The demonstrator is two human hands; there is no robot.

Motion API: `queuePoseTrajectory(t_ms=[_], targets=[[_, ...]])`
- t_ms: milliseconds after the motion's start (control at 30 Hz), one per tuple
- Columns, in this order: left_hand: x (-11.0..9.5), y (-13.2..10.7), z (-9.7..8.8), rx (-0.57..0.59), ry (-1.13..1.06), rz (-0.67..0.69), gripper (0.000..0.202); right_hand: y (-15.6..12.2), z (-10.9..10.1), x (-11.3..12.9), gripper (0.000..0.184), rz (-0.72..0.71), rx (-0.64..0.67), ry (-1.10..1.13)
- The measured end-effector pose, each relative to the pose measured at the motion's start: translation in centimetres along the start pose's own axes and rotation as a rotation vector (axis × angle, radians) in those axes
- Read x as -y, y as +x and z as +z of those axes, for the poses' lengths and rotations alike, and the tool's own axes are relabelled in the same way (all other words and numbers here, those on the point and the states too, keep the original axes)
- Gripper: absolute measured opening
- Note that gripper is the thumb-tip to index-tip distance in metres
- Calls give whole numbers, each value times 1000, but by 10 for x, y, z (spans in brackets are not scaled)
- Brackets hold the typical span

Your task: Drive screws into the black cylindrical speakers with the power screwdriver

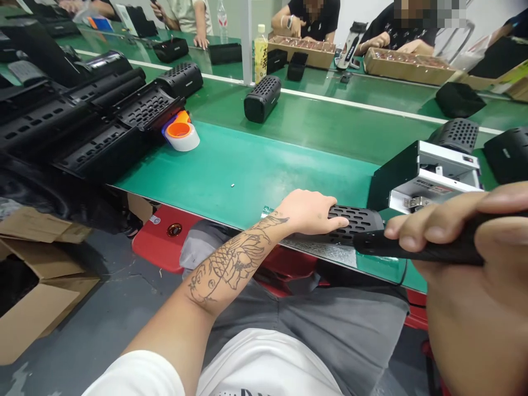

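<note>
Perforated black casing (355, 223) lies under left hand (311, 212), fingers flat; right hand (466, 258) fingers wrap a black tool (412, 247); no legible writing.

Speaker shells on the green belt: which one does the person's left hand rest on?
The shell at the belt's near edge, under the left hand. The other loose ones lie farther up the belt, untouched. The right hand grips a black tool.
</note>
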State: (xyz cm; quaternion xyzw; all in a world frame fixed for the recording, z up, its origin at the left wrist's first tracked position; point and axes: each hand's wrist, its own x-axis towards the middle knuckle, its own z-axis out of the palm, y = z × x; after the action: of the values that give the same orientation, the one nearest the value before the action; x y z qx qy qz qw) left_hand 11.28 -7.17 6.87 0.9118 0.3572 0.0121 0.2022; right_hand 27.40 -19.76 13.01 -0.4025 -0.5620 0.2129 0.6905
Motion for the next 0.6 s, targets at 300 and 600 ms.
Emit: queuePoseTrajectory(t_ms=[300,600], targets=[[-2,-2,-3,6,-55,33,61,18,30,-15,42,-77,120,-58],[-1,-2,-6,6,-84,34,58,20,22,-28,32,-1,267,7]])
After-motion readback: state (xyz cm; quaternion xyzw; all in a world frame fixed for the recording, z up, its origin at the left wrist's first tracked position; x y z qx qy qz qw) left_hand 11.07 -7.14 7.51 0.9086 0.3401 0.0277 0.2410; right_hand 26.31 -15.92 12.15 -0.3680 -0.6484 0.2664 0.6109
